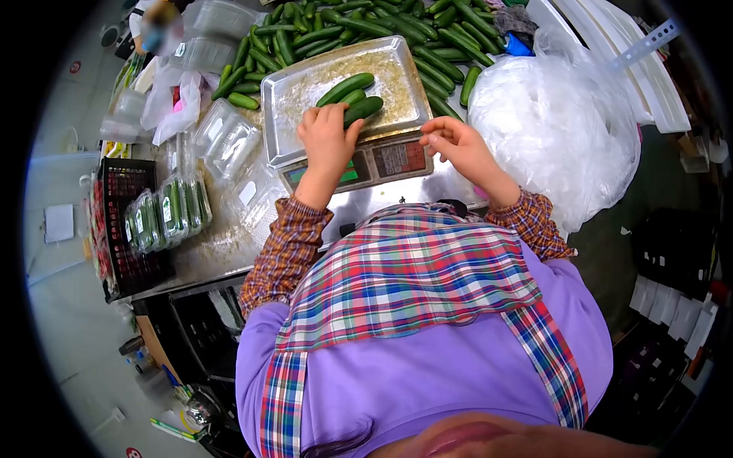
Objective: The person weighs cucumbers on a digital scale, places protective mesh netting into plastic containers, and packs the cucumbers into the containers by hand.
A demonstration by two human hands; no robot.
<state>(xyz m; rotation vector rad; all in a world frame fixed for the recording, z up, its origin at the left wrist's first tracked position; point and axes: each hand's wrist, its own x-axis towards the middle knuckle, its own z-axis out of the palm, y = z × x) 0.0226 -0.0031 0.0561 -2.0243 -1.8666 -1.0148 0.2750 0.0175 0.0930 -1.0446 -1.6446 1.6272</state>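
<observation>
Grip of left hand: fingers curled down over the left end of the nearest cucumber, thumb along its near side; can't tell whether it's clasped or only touched. Two more cucumbers lie just beyond it, side by side, all three angled up to the right. They rest in a shallow metal tray, wet-looking and speckled with residue.

Grip of right hand: fingers half bent, thumb and index tips apart, nothing held. It hovers by the tray's near right corner, over the right edge of the scale; contact unclear.

Tray sits on a digital scale, green display on the left, keypad on the right, readout too blurred to read. Scale stands on a metal worktop.

Beyond the tray: big loose heap of cucumbers. Right: large bundle of clear plastic bags, white trays behind. Left: clear plastic containers, some stacked farther back; nearer, packed cucumber packs stand in a row beside a black crate.

Person wears plaid apron, purple top, checked sleeve covers.
</observation>
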